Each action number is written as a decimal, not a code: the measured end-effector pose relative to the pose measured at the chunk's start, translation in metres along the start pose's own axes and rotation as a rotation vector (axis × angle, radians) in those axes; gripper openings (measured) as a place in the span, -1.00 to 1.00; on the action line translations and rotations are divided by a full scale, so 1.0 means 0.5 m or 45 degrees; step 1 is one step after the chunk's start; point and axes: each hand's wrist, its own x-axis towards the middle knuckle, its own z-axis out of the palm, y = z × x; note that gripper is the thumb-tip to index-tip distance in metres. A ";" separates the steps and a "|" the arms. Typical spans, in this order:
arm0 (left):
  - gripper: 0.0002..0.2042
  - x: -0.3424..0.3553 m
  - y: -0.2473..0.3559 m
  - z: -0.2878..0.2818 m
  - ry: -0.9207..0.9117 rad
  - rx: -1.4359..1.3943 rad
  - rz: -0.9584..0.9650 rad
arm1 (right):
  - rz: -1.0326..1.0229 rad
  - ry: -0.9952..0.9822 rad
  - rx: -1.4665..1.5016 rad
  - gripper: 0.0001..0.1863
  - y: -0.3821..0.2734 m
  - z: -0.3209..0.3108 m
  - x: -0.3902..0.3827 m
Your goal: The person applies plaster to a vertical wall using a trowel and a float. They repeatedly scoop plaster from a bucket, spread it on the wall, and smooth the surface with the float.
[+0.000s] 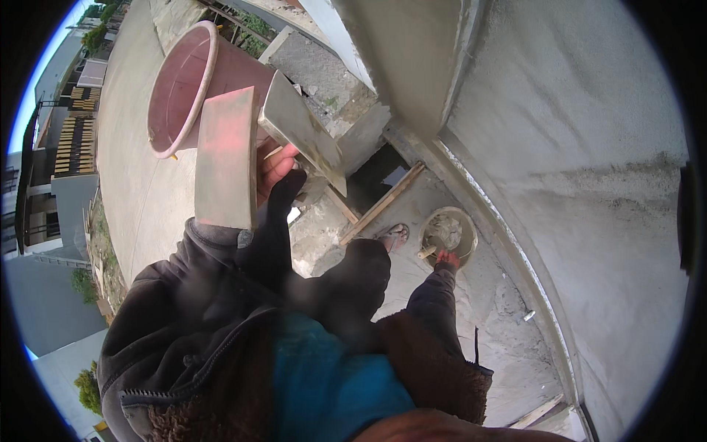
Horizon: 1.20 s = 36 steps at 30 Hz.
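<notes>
My left hand [275, 171] is closed between two flat boards, its fingers curled behind the nearer one. That nearer board is a rectangular plastering float [226, 158], grey with a pinkish patch, its face toward me. A second flat grey board [303, 132] tilts away beyond the fingers; whether the same hand grips it is hidden. Low on the right, my right hand [447, 258] reaches to the near rim of a round bucket [471, 243] holding wet grey mortar [445, 231]. A light-coloured tool handle [426, 252] lies at the rim beside my fingers; their grip is too small to make out.
A big pink tub [177, 88] lies tipped behind the boards. Wooden strips [383, 202] edge a dark opening [377, 177] in the ground. Rendered wall [574, 162] rises at the right, with a ledge along its foot. My foot [395, 235] stands by the bucket.
</notes>
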 end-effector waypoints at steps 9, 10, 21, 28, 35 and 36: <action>-0.45 0.161 -0.013 0.050 -0.530 -0.463 -0.310 | -0.684 -1.083 -0.818 -0.72 0.062 0.329 -0.676; -0.45 0.179 -0.018 0.041 -0.709 -0.498 -0.302 | -0.650 -1.398 -0.839 -0.69 0.083 0.384 -0.815; -0.48 0.356 0.028 -0.092 -1.374 0.583 0.731 | 0.180 -2.545 -0.238 -0.53 0.353 0.662 -1.017; -0.55 0.469 0.054 -0.217 -1.304 0.358 0.502 | 0.005 -2.637 -0.365 -0.53 0.442 0.759 -1.152; -0.27 0.514 0.089 -0.264 -1.180 0.069 0.310 | 0.273 -2.378 -0.354 -0.51 0.487 0.803 -1.125; -0.23 0.522 0.093 -0.266 -1.201 0.041 0.281 | 0.355 -2.386 -0.290 -0.52 0.496 0.806 -1.122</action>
